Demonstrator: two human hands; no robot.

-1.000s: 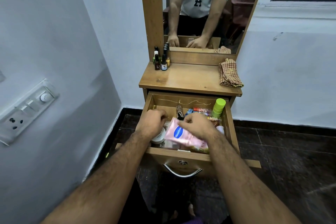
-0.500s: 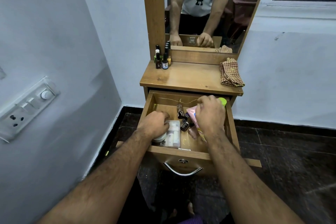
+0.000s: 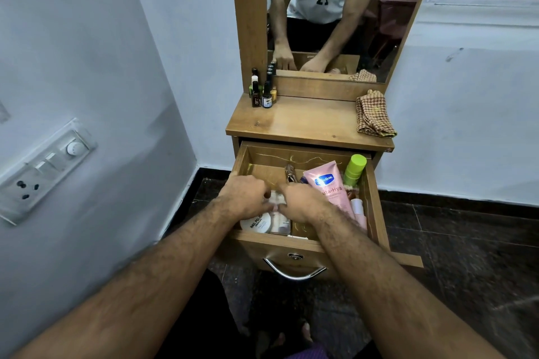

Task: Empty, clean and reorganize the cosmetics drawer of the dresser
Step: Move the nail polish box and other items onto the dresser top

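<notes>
- Drawer (image 3: pixel 376 198) of the wooden dresser stands pulled out below the worktop (image 3: pixel 303 122), its metal handle (image 3: pixel 294 269) facing the person.
- Left hand (image 3: pixel 248 197) reaches into the near left part of the drawer, fingers curled down over a small clear plastic box (image 3: pixel 280 220); whether it truly grips the box cannot be told.
- Right hand (image 3: pixel 303 201) lies just beside the left one, fingertips meeting it over the same box; its grasp is also hidden, so its state cannot be told.
- A round white jar (image 3: pixel 258 224) marked "nail polish" sits at the near left corner of the drawer, partly under the left wrist and touching the clear box.
- A pink tube (image 3: pixel 329 183) lies tilted along the right half of the drawer, cap end toward the person, partly covered by the right hand.
- A green bottle (image 3: pixel 354 169) stands at the far right corner of the drawer, just beside the tube.
- A small pale pink bottle (image 3: pixel 358 208) lies against the right wall of the drawer, beside the right forearm.
- A slim dark item (image 3: pixel 290 173) lies in the middle of the drawer beyond the hands; what it is cannot be made out.
- Small dark bottles (image 3: pixel 262 93) stand clustered at the far left corner of the worktop, against the mirror (image 3: pixel 335 23) frame.
- A checked cloth (image 3: pixel 373 115) lies folded at the far right edge of the worktop.
- A switch panel (image 3: pixel 43 169) is fixed to the left wall, well apart from the dresser.
</notes>
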